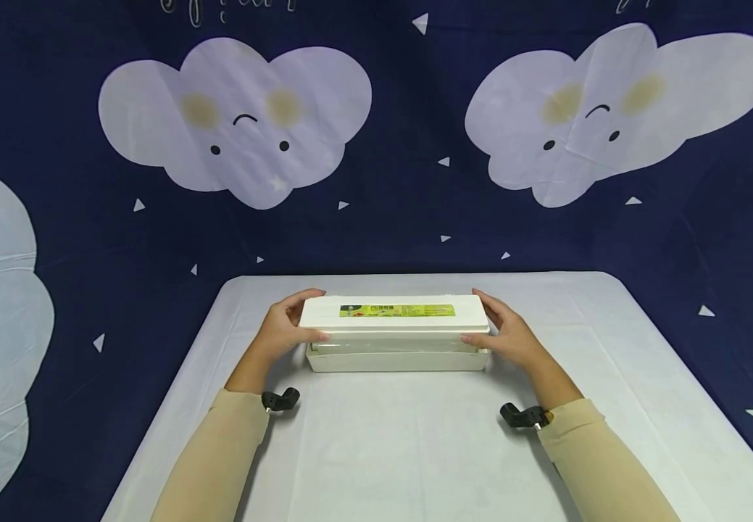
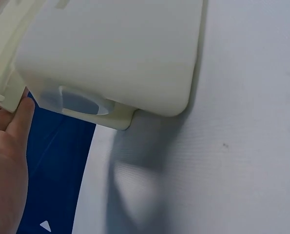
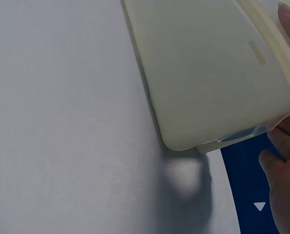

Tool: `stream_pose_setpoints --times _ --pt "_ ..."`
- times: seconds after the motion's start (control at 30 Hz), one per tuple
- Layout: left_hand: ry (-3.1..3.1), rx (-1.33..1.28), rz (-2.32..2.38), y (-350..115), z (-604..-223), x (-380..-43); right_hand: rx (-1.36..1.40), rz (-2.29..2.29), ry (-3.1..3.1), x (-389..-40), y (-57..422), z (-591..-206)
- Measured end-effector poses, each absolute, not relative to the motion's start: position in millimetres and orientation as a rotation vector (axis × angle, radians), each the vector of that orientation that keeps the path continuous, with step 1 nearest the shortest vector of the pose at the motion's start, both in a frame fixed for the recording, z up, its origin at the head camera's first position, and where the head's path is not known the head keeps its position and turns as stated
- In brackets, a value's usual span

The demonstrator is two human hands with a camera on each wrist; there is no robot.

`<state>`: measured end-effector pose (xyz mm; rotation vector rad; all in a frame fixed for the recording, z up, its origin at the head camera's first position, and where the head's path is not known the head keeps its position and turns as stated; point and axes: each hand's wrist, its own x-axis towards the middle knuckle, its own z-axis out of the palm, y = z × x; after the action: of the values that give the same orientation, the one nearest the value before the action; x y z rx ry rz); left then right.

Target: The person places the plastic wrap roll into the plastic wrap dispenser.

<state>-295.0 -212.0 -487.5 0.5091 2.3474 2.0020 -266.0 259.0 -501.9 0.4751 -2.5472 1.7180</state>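
A long white cling film box stands at the far middle of the table. Its lid (image 1: 396, 320), with a yellow-green label (image 1: 397, 310), sits raised above the base (image 1: 397, 362). Between them shows a strip of clear, shiny film (image 1: 396, 343). My left hand (image 1: 283, 326) grips the lid's left end, thumb in front and fingers behind. At the right end my right hand (image 1: 512, 335) holds the lid the same way. Both wrist views show the base (image 2: 115, 53) resting on the table, its end notched, with the lid apart from it above.
A white cloth covers the table (image 1: 415, 442). Behind it hangs a dark blue curtain (image 1: 409, 167) with clouds and small white triangles. Each wrist carries a black camera mount (image 1: 281, 399), and both forearms reach in from the front.
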Motion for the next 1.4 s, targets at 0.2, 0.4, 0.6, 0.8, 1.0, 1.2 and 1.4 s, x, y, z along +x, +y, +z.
stream_pose_setpoints --times 0.2,0.4,0.6,0.8,1.0,1.2,1.4 --pt "2.361 0.541 1.967 -212 -489 -292 0.492 1.771 -2.497 -266 259 -502" --pt "2.374 0.527 1.926 -212 -489 -284 0.494 1.770 -2.511 -265 261 -502" --pt "2.380 0.562 1.898 -213 -495 -278 0.478 1.735 -2.561 -262 262 -502" --pt "2.383 0.571 1.880 -213 -501 -274 0.474 1.750 -2.569 -258 262 -505" --pt "2.416 0.567 1.847 -210 -504 -270 0.468 1.756 -2.566 -254 263 -508" --pt "2.434 0.592 1.842 -208 -505 -268 0.465 1.775 -2.551 -253 264 -513" --pt "2.426 0.627 1.849 -206 -508 -270 0.468 1.799 -2.527 -251 265 -514"
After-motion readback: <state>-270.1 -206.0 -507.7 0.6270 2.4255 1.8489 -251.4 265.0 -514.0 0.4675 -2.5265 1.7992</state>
